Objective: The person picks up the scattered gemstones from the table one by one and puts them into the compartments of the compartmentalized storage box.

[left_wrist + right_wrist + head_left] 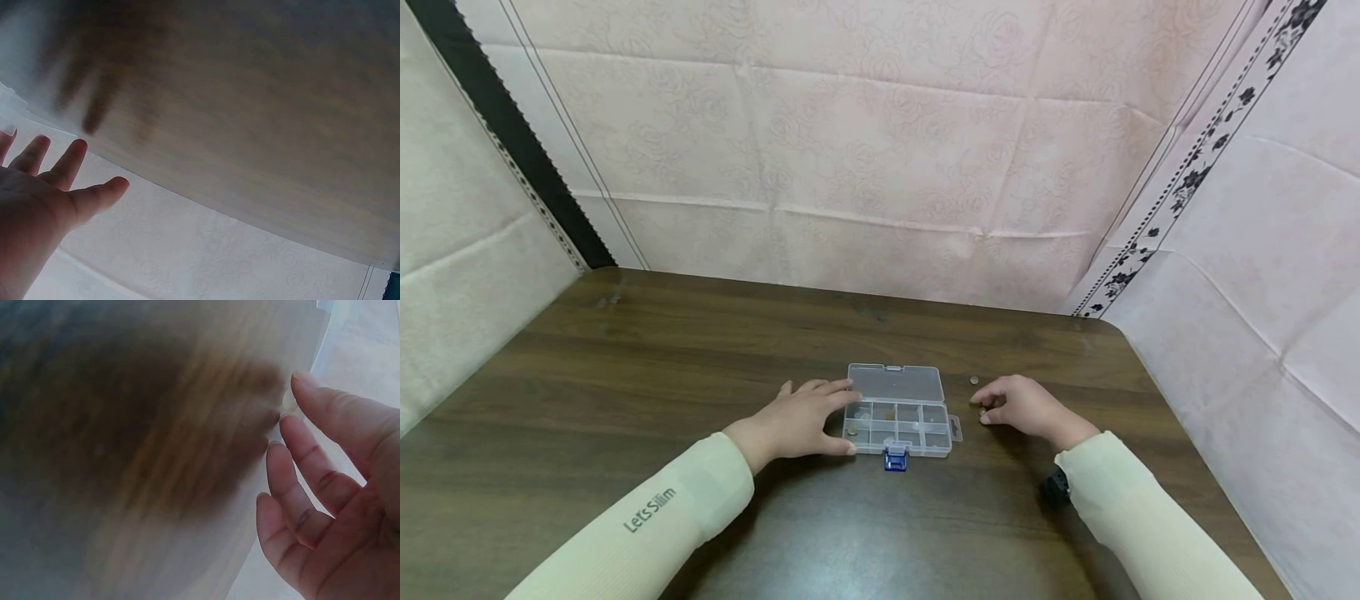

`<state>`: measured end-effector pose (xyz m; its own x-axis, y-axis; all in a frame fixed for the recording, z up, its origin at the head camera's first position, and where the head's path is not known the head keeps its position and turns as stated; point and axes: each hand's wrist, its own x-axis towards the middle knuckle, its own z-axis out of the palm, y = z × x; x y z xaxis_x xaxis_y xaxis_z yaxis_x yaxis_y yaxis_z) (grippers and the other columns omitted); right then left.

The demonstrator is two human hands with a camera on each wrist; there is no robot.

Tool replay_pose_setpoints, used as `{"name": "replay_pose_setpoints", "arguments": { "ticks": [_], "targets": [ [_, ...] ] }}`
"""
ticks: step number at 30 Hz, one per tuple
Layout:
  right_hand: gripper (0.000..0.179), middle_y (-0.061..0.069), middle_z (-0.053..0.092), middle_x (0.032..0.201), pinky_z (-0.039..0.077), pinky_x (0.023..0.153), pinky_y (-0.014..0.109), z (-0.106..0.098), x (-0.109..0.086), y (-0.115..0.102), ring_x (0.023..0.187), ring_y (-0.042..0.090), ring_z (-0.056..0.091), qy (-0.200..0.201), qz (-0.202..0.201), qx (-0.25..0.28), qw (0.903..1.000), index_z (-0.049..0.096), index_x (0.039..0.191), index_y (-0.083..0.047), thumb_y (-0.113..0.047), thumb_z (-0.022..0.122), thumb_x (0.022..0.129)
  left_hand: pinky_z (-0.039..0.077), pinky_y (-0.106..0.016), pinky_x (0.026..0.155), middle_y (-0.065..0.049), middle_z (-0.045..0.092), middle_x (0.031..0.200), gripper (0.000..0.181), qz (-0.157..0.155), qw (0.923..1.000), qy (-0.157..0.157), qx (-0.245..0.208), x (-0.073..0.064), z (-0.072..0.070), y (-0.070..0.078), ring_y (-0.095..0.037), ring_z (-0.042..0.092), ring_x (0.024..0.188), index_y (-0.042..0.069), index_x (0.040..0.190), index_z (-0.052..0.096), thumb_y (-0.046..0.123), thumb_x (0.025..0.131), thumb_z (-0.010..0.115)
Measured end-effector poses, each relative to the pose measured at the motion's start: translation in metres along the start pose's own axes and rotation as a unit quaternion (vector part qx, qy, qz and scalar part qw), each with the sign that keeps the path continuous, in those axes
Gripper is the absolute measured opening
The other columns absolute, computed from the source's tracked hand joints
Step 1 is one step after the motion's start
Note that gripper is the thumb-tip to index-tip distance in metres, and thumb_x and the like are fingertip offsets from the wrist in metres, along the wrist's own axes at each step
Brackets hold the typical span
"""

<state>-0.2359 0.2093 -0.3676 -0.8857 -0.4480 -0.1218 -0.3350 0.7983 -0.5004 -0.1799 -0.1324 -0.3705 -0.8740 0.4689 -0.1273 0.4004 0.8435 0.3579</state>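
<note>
A clear plastic compartment box [895,385] lies with its lid folded back on the wooden table. Small pieces sit in a few of its compartments, one of them a yellowish piece [852,431] at the left. My left hand [801,419] rests at the box's left side with fingers spread, the index finger over the edge near the hinge and the thumb by the front corner. To the right of the box, my right hand [1018,408] pinches a small pale round piece [289,401] between thumb and index fingertip, close to the tabletop. Another small round piece [973,380] lies just beyond that hand.
A blue latch [895,459] hangs from the box's front, and a clear hanging tab [956,428] sticks out on its right. Pale patterned cloth [880,150] stands behind the brown table [737,333] and along both sides. A dark band [1056,487] shows at the right wrist.
</note>
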Motion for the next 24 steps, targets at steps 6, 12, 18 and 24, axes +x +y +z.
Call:
{"name": "replay_pose_setpoints", "arguments": {
  "ticks": [6,12,18,24],
  "targets": [
    [0.021,0.004,0.069,0.097,0.050,0.082,0.042,0.0010,0.0028,-0.0005,0.090,0.019,0.061,-0.003,-0.005,-0.015,0.9999,0.075,0.104,-0.008,-0.007,0.073,0.084,0.014,-0.072,0.105,0.000,0.031,0.156,0.075,-0.006,1.0000,-0.003,-0.002,-0.0009,0.0007,0.0005,-0.036,0.028,0.141,0.025,0.146,0.044,0.054,0.082,0.070],
    [0.017,0.004,0.071,0.097,0.051,0.080,0.039,0.0016,0.0043,-0.0010,0.089,0.017,0.062,0.000,-0.012,-0.021,0.9997,0.076,0.099,-0.009,-0.005,0.073,0.083,0.013,-0.071,0.106,0.001,0.030,0.157,0.075,-0.010,0.9999,-0.005,-0.006,-0.0007,0.0011,0.0000,-0.035,0.027,0.142,0.026,0.146,0.043,0.055,0.082,0.070],
    [0.015,0.006,0.071,0.103,0.050,0.083,0.042,0.0016,0.0045,-0.0027,0.096,0.022,0.063,0.003,-0.012,-0.034,0.9994,0.076,0.097,-0.011,-0.004,0.072,0.084,0.013,-0.071,0.106,0.001,0.031,0.157,0.075,-0.010,0.9999,-0.004,-0.011,-0.0004,0.0011,-0.0002,-0.035,0.027,0.142,0.026,0.146,0.044,0.054,0.082,0.070],
    [0.015,0.005,0.072,0.102,0.050,0.085,0.043,0.0025,0.0044,-0.0034,0.099,0.024,0.064,0.010,-0.016,-0.034,0.9992,0.077,0.097,-0.010,-0.004,0.070,0.085,0.013,-0.071,0.106,0.001,0.031,0.156,0.075,-0.009,0.9999,-0.001,-0.009,-0.0005,0.0014,-0.0005,-0.035,0.028,0.142,0.026,0.146,0.044,0.055,0.082,0.070]
  ]
}}
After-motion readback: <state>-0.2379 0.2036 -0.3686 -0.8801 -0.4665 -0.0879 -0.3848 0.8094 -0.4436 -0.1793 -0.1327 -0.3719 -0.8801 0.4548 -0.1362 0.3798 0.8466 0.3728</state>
